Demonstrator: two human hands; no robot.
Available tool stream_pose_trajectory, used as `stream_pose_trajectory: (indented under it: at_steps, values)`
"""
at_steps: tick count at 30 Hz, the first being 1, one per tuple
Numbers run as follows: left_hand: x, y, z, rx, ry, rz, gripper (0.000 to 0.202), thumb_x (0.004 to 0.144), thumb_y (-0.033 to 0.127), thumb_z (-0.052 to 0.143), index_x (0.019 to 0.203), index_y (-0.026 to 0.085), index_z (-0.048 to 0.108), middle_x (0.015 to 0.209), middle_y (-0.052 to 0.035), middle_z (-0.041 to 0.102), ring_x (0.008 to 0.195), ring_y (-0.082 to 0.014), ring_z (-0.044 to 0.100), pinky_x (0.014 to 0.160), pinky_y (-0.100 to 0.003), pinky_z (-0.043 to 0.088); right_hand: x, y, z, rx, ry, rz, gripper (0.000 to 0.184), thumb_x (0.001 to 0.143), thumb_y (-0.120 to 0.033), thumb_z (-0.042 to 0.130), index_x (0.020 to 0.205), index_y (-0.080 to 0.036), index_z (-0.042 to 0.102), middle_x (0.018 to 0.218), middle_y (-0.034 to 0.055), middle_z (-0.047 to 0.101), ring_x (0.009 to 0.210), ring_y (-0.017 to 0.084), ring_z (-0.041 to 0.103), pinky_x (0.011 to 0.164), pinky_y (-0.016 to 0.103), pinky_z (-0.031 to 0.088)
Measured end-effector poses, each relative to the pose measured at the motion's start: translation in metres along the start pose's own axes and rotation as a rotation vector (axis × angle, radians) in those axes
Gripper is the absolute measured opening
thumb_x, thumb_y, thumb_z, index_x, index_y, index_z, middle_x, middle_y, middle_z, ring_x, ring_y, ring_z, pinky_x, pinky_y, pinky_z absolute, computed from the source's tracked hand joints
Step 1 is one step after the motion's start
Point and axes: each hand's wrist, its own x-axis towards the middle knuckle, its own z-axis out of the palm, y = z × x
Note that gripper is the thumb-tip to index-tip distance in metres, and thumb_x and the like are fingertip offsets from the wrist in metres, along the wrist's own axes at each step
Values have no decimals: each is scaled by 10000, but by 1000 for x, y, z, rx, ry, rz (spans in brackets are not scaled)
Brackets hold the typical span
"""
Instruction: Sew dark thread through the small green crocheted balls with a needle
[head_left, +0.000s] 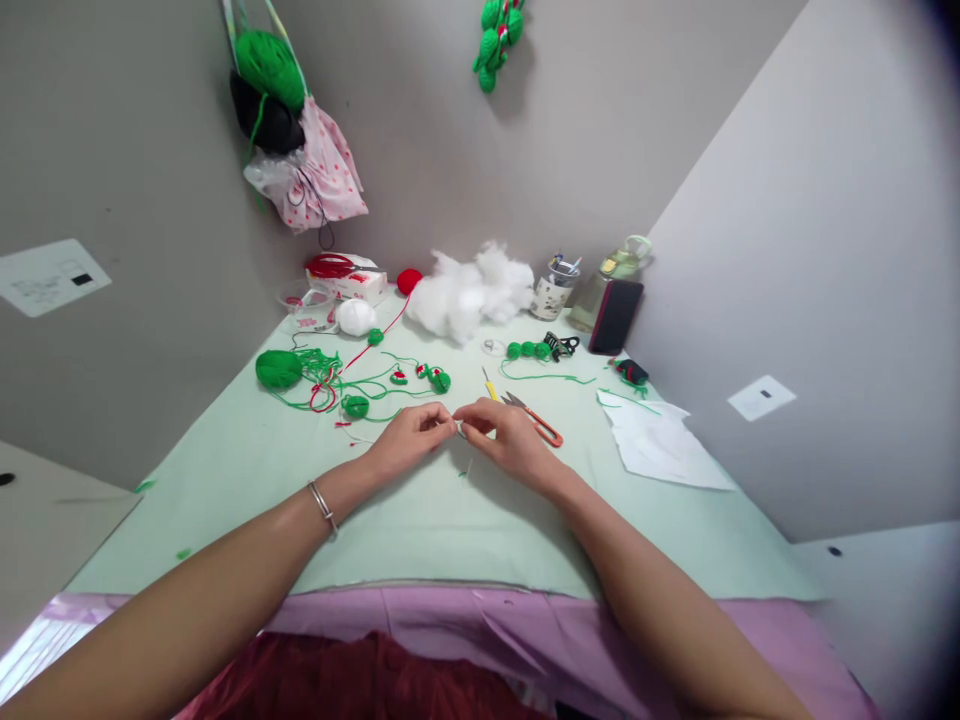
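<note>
My left hand (409,438), with a silver bangle at the wrist, is closed in a pinch over the middle of the table. Facing it, my right hand (511,440) pinches too, its fingertips close to the left ones. Between them shows a small whitish piece (460,428), mostly hidden by the fingers, perhaps crochet work. A thin pale strand (470,467) hangs below it. Just beyond my right hand lie orange-handled scissors (547,430) and a yellow-handled crochet hook (490,388). Left of my left hand is a small green crocheted ball (355,407).
Green yarn (279,369) spreads in loose loops at left, near a white yarn ball (356,317). White stuffing (469,295) is heaped at the back. A phone (616,317) leans on a bottle (592,295). Crumpled paper (660,445) lies right; a pink bag (328,165) hangs left.
</note>
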Motion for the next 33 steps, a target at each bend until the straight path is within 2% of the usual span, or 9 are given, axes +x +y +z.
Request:
stream_pose_trajectory:
  at_steps: [2, 5, 8, 11, 13, 15, 21, 29, 33]
  values:
    - [0, -1, 0, 4, 17, 1, 214, 816, 361, 605, 730, 165, 591, 660, 24, 514, 622, -124, 440, 619, -265, 341, -1, -1, -1, -115, -37, -59, 199, 917, -179, 549, 966, -178, 742, 865, 49, 689, 724, 130, 586, 686, 253, 424]
    - [0, -2, 0, -69, 40, -2, 235, 808, 394, 654, 812, 164, 606, 755, 9, 569, 641, -120, 476, 641, -266, 382, 0, 1, -3, -120, 29, -52, 197, 935, -213, 563, 905, -183, 755, 861, 55, 681, 738, 139, 589, 708, 269, 422]
    - [0, -3, -1, -195, -1, -16, 339, 783, 410, 725, 1010, 180, 623, 989, -33, 644, 700, -117, 547, 667, -264, 425, 2, 3, -6, 133, 104, 55, 153, 897, -280, 630, 855, -198, 752, 836, 39, 677, 716, 141, 581, 679, 274, 432]
    - [-1, -2, 0, -269, -113, -17, 360, 795, 384, 730, 1084, 181, 658, 1134, -75, 662, 752, -121, 574, 730, -279, 462, 5, 2, -9, 493, 83, 172, 166, 835, -360, 702, 860, -197, 720, 770, 17, 684, 637, 131, 564, 619, 271, 443]
    - [-1, -1, 0, -304, -149, -21, 322, 813, 368, 713, 1064, 167, 684, 1108, -86, 682, 752, -124, 569, 746, -285, 471, 5, -1, -9, 661, 71, 216, 214, 799, -392, 738, 852, -192, 684, 738, 15, 692, 648, 137, 593, 616, 268, 457]
    - [-1, 0, 1, -334, -140, -38, 293, 825, 365, 700, 1034, 160, 701, 1073, -88, 690, 742, -125, 564, 732, -280, 472, 6, -4, -9, 733, 72, 234, 245, 777, -405, 761, 818, -189, 654, 728, 18, 698, 666, 140, 611, 609, 259, 458]
    - [0, 0, -1, -387, -92, -86, 291, 828, 421, 699, 959, 162, 705, 1010, -69, 660, 731, -119, 572, 697, -266, 481, 4, -5, -9, 658, 105, 224, 257, 793, -419, 752, 764, -176, 672, 647, -16, 623, 547, 91, 468, 565, 246, 383]
    - [1, 4, -4, -398, -62, -80, 263, 806, 407, 723, 780, 156, 647, 816, -33, 614, 702, -125, 555, 702, -260, 479, 5, -2, -13, 630, 185, 268, 323, 842, -490, 676, 787, -172, 697, 565, -28, 535, 535, 100, 461, 551, 247, 363]
    - [2, 2, -5, -409, -49, -88, 278, 812, 421, 713, 779, 155, 642, 814, -28, 613, 693, -120, 554, 706, -266, 469, 7, 3, -13, 685, 257, 268, 309, 834, -485, 686, 796, -178, 703, 694, 1, 612, 543, 88, 466, 530, 240, 375]
